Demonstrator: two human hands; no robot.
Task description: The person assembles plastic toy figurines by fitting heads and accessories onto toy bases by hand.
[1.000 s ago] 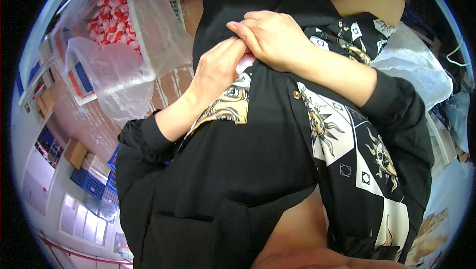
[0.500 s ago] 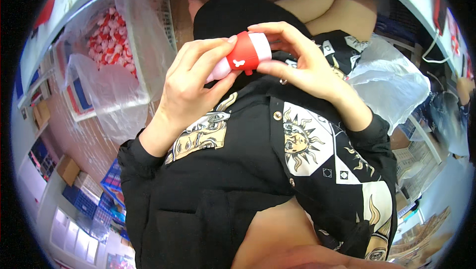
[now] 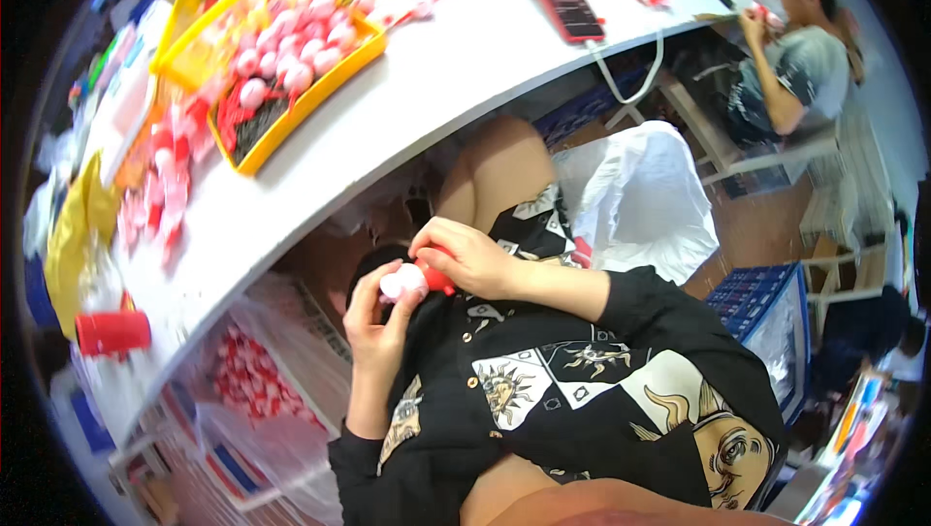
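Note:
Over my lap, both my hands hold a small red and pink plastic toy piece (image 3: 403,281) with a rounded pale pink end. My left hand (image 3: 374,324) grips the pink end between thumb and fingers. On the red part, my right hand (image 3: 467,260) is closed with bent fingers, covering much of it. The side of the piece facing away from me is hidden.
A white table (image 3: 320,187) curves ahead, bearing a yellow basket (image 3: 301,126) of pink balls, a phone (image 3: 562,0) and a red cylinder (image 3: 113,332). Bags of red and pink parts (image 3: 257,376) and a white plastic bag (image 3: 645,201) flank me. A co-worker (image 3: 790,70) sits far right.
The view has swung up and left, bringing the table into sight. My right hand has closed over the red part, where its fingers were spread round the white end before.

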